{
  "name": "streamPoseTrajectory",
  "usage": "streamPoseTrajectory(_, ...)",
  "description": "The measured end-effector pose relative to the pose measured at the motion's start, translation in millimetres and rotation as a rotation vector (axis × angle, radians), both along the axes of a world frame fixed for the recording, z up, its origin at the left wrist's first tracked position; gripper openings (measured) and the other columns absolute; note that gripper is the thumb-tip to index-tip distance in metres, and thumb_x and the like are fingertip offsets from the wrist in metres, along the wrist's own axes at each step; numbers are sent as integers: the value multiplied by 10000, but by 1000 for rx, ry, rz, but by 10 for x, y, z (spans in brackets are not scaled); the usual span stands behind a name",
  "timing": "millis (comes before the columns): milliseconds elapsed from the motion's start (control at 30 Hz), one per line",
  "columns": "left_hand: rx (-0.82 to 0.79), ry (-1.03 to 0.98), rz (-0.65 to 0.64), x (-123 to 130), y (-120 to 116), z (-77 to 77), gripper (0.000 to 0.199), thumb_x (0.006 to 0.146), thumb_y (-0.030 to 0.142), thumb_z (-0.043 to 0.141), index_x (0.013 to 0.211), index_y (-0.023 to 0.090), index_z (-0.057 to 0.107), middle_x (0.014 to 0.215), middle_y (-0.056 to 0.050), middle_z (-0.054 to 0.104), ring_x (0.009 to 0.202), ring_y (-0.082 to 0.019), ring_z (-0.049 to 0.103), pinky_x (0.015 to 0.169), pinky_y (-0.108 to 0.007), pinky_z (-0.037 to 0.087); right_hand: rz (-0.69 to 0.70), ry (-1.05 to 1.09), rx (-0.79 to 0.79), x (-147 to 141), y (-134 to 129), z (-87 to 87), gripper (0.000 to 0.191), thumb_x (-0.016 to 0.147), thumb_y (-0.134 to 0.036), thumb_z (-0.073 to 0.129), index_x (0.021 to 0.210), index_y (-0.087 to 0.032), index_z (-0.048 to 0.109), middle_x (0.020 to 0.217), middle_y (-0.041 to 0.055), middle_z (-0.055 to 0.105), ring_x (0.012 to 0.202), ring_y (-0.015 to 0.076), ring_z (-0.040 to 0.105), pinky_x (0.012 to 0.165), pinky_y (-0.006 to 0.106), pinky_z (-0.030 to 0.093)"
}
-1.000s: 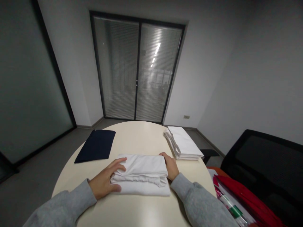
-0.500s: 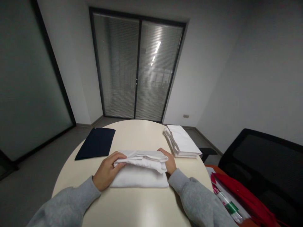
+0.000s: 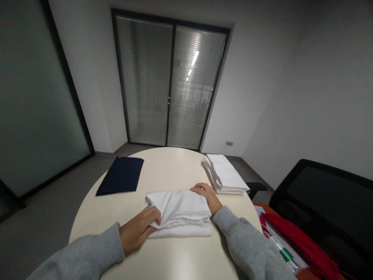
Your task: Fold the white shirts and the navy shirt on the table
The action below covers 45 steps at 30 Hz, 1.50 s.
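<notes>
A white folded cloth [image 3: 183, 208] lies in layers in front of me, its front edges slightly uneven. My left hand [image 3: 142, 227] grips the front left corner of its upper layer, fingers curled over the fabric and thumb beneath. At the far right corner, my right hand [image 3: 206, 194] rests with its fingers stretched over the top of the cloth; its thumb is hidden. Just beyond that hand sits a stack of white folded cloth [image 3: 227, 174]. Toward the left edge of the table lies a flat, dark navy folded cloth [image 3: 121, 175].
Everything lies on a round cream table [image 3: 171, 165]. To the right stands a black mesh chair [image 3: 323, 202]. Beside it are a red cloth item [image 3: 303, 241] and a clear packet with green on it [image 3: 286, 254]. Glass doors with blinds [image 3: 170, 81] are beyond the table.
The upper layer of the white cloth has come down toward me and now lies flatter. My left hand has moved down with it, while my right hand has shifted onto the cloth's top.
</notes>
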<state>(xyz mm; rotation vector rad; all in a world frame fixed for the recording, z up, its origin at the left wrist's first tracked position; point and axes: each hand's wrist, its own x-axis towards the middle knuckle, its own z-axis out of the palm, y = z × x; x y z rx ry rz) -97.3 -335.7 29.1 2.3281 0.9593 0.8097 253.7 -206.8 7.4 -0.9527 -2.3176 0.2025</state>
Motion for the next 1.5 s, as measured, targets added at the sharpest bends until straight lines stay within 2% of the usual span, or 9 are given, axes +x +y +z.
streamPoseTrajectory(100, 71, 27, 7, -30, 14, -50, 218, 879, 39, 518, 985, 229, 508, 1026, -45, 595, 988, -212, 543, 922, -351, 454, 94, -56, 207, -28, -12, 9, 117, 994, -201, 588, 1026, -225, 697, 1089, 72, 701, 1018, 226, 577, 872, 373, 413)
streamPoseTrajectory(267, 243, 33, 14, -78, 40, -116, 321, 801, -50, 461, 963, 226, 487, 946, -21, 569, 920, -192, 541, 958, -381, 452, 150, -129, 462, -107, -102, 66, 242, 1063, -182, 474, 858, -197, 600, 964, 70, 700, 882, 207, 514, 812, 380, 378)
streamPoseTrajectory(600, 298, 104, -10, -104, -15, -19, 302, 745, -11, 488, 923, 231, 512, 888, -15, 611, 846, -177, 582, 1040, -411, 461, 222, -50, 249, -62, -186, 197, 202, 1011, -145, 420, 852, -224, 517, 949, 67, 687, 896, 210, 551, 799, 365, 409)
streamPoseTrajectory(733, 263, 68, -26, -138, -25, -60, 311, 751, 22, 518, 973, 233, 574, 924, -18, 681, 884, -178, 632, 1107, -429, 428, 189, -166, 281, -27, -342, 361, 105, 946, -302, 555, 992, -222, 604, 1139, 106, 709, 1023, 261, 579, 886, 433, 423)
streamPoseTrajectory(900, 130, 13, 39, -157, -41, -75, 251, 779, 81, 550, 960, 237, 629, 951, -23, 717, 926, -185, 660, 1117, -414, 418, 298, -350, 407, 2, -646, 460, 523, 940, -494, 570, 1380, -211, 573, 1391, 142, 645, 1197, 316, 565, 1032, 520, 392)
streamPoseTrajectory(1033, -54, -115, 33, -211, -40, 19, 110, 853, 303, 649, 904, 210, 674, 910, -56, 713, 895, -215, 651, 874, -333, 496, 356, -402, 364, 102, -764, 387, 590, 959, -404, 519, 1515, -210, 479, 1399, 125, 657, 1176, 300, 595, 977, 493, 450)
streamPoseTrajectory(1233, -314, -163, 236, -214, 10, 80, 431, 991, 528, 485, 848, 187, 707, 802, -48, 711, 759, -193, 621, 722, -288, 470, 334, -470, 255, 221, -803, 265, 725, 826, -259, 539, 1546, -234, 460, 1492, 108, 600, 1290, 308, 568, 1057, 513, 460)
streamPoseTrajectory(1367, -157, 64, 359, -97, -91, 159, 181, 864, 277, 546, 934, 215, 701, 878, -40, 708, 868, -222, 641, 841, -330, 498, 305, -472, 286, 236, -898, 215, 758, 812, -230, 543, 1563, -231, 438, 1496, 99, 599, 1348, 326, 542, 1160, 612, 369)
streamPoseTrajectory(1500, 118, 349, 430, -102, -238, 351, 443, 733, 153, 577, 1127, 291, 725, 1131, -41, 717, 1100, -279, 620, 1060, -483, 431, 291, -465, 363, 213, -1010, 206, 653, 891, -197, 524, 1541, -209, 467, 1452, 99, 639, 1350, 328, 551, 1188, 642, 337)
